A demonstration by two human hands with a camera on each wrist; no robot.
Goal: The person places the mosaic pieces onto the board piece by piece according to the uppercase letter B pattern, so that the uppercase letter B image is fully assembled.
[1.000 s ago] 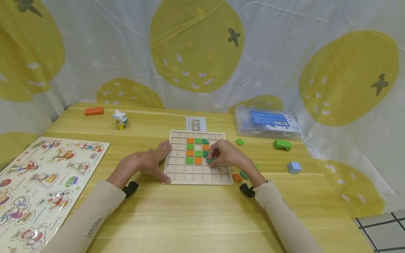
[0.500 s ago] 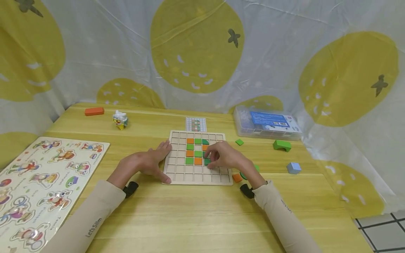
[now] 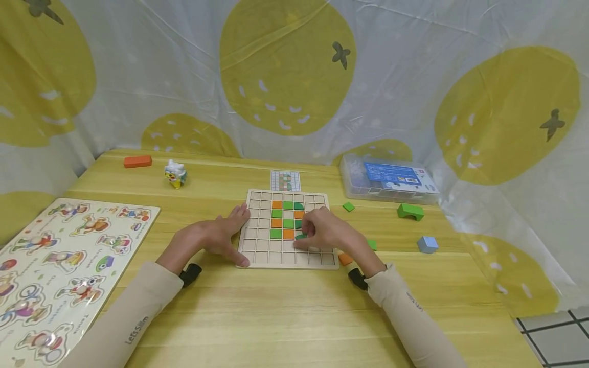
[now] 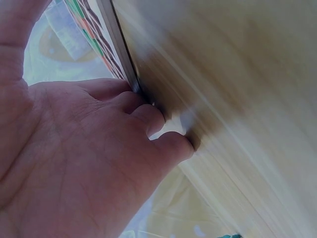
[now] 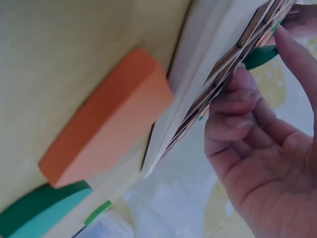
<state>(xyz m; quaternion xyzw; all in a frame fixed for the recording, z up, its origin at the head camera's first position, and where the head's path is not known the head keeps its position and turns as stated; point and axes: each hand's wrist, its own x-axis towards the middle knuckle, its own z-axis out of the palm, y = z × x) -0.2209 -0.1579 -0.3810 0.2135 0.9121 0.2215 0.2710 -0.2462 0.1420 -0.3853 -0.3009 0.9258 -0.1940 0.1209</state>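
Note:
The wooden grid board [image 3: 263, 258] lies on the table with orange, light green and dark green tiles in its middle squares. My left hand [image 3: 221, 232] rests at the board's left edge, thumb near the front corner and fingers further back. In the left wrist view, its fingertips touch the side of the board. Over the right half of the grid, my right hand [image 3: 325, 230] pinches a dark green tile [image 5: 261, 56] with a curved side between thumb and index finger. The tile stands tilted up from the grid. In the head view, the fingers partly cover it.
A small pattern card [image 3: 285, 180] lies behind the board. Right of the board are an orange tile [image 3: 344, 258], light green tiles [image 3: 348, 206], a green arch block [image 3: 410, 211], a blue cube [image 3: 427, 244] and a plastic case [image 3: 388, 179]. A picture puzzle [image 3: 78, 255] lies left.
The dark green tile first lay flatter in the grid under my right fingers; now it is tilted up between them. My right thumb has shifted left. The left hand has stayed put.

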